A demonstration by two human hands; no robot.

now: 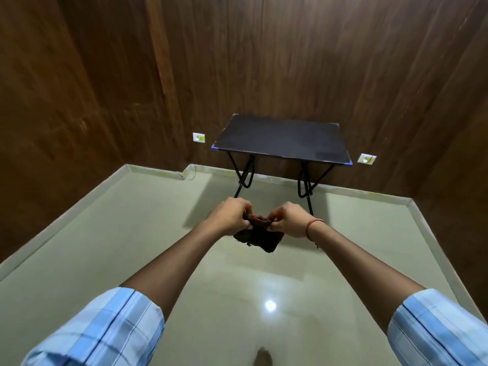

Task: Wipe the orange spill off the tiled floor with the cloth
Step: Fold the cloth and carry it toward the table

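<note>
**Cloth held up in both hands, in front of the folding table**

I hold the cloth (pixel 260 233) in the air between my two hands, on the near side of the black folding table (pixel 284 140), above the pale glossy tiled floor (pixel 132 233). The cloth is dark reddish-brown, bunched and crumpled, its top edge gathered into a ridge between my fingers. The rest droops in a loose pouch with a ragged lower edge; a few frayed bits hang at its left corner.

My left hand (pixel 229 216) is curled tight on the cloth's left end, fingers closed over it. My right hand (pixel 289 220) pinches the right end between thumb and fingertips. A red thread band (pixel 311 228) circles that wrist.

Both forearms reach toward the table; rolled blue checked sleeves (pixel 105 331) sit at the elbows. No orange mark that I can pick out on the tiles near the table. A ceiling light glints off the floor (pixel 270 305) closer to me than the cloth.
</note>
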